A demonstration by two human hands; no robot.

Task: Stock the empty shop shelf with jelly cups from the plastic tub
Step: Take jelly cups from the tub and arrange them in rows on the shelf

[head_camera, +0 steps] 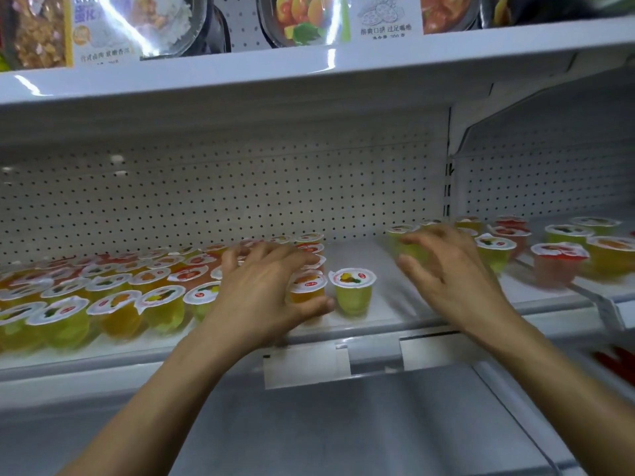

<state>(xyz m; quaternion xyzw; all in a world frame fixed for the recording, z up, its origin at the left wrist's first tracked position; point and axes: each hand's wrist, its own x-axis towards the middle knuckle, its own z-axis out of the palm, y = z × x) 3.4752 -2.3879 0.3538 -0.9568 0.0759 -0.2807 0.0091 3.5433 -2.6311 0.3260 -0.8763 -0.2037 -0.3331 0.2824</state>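
**Bare gap lies between the hands; left hand is nearer the stray cup**

Near the shelf [385, 290] front, a lone green cup [353, 292] stands upright just right of the left hand [268, 290]. That hand's spread, relaxed fingers lie over the packed jelly cups [113, 293], thumb against an orange cup [307, 291]. Farther back, the right hand [457, 276] curls about a blurred green cup [400, 235]; I cannot tell whether it grips. The tub is out of view.

A white perforated back panel [240, 187] is seen beyond the fingers [271, 254]. Above them an upper shelf [309, 67] is hung, lined with glossy meal packets [165, 25] on which overhead light is reflected. A slotted upright [447, 187] is fixed above the fingers farthest right. Below the fingers a blank label strip [305, 369] and a grey lower shelf [343, 434] are set
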